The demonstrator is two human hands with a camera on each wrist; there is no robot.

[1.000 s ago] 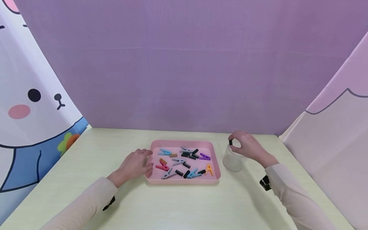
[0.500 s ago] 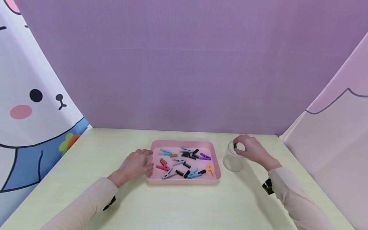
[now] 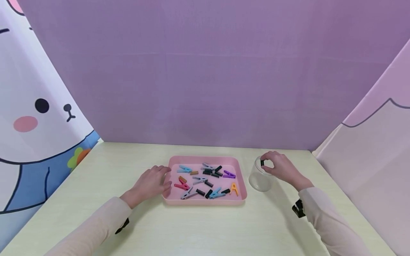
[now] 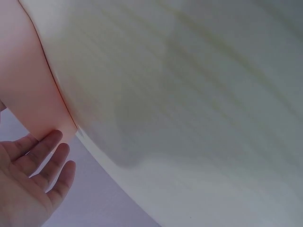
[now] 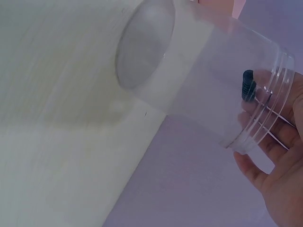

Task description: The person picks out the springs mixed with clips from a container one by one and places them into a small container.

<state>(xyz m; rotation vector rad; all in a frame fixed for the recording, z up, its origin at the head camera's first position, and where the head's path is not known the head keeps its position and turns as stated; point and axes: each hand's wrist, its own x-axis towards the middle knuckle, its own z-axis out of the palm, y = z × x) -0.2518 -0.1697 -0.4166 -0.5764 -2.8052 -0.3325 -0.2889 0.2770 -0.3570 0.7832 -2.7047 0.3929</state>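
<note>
At the right, my right hand [image 3: 282, 168] pinches a small black ribbed piece [image 5: 248, 86], roughly cylindrical, between thumb and fingertips. Through the clear wall the piece shows just inside the mouth of a transparent jar [image 3: 260, 180], which stands upright on the table. The right wrist view has the other fingers around the jar's rim [image 5: 270, 111]. My left hand [image 3: 150, 185] lies at the left edge of a pink tray [image 3: 205, 202], its fingers loosely extended against the rim. In the left wrist view the fingertips [image 4: 56, 137] overlap the tray's wall.
Inside the tray lie clothespin-like clips: a yellow clip [image 3: 234, 188], a purple clip [image 3: 229, 174], a red clip [image 3: 182, 185], and several blue and grey ones. Black ribbed pieces [image 3: 200, 192] and brown pieces [image 3: 194, 173] are scattered among them. A purple backdrop [image 3: 205, 89] rises behind the pale table.
My right hand has shifted slightly right and down at the jar's mouth, bringing the black piece from the left of the rim to inside it. The left hand stays put.
</note>
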